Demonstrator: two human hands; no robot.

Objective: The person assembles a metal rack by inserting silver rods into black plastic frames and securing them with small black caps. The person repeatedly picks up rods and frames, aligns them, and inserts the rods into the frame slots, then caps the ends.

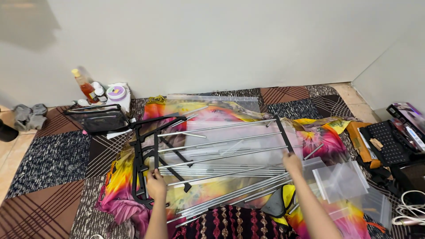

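Patchwork carpet [53, 163] runs to a white wall [221, 40] at top. Centre frame, I see the rack [217, 148] lying on bright cloth [323, 137]. My left hand [156, 185] clamps its black left bar; my right hand [292, 163] grips the right bar. Open carpet lies lower left.

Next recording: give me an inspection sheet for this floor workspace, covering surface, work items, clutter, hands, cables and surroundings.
Surface: patchwork carpet floor with a bright tie-dye cloth spread on it.
Work items: rack of silver metal rods joined to black plastic side bars; loose silver rods lie beside it.
Clutter: clear zip bags, black-trimmed clear pouch, orange bottle, white jars, grey rag, black perforated tray.
Hands: left hand grips the black side bar; right hand holds the rack's far end.
Cables: white cord at right edge.
Surroundings: plain white wall.
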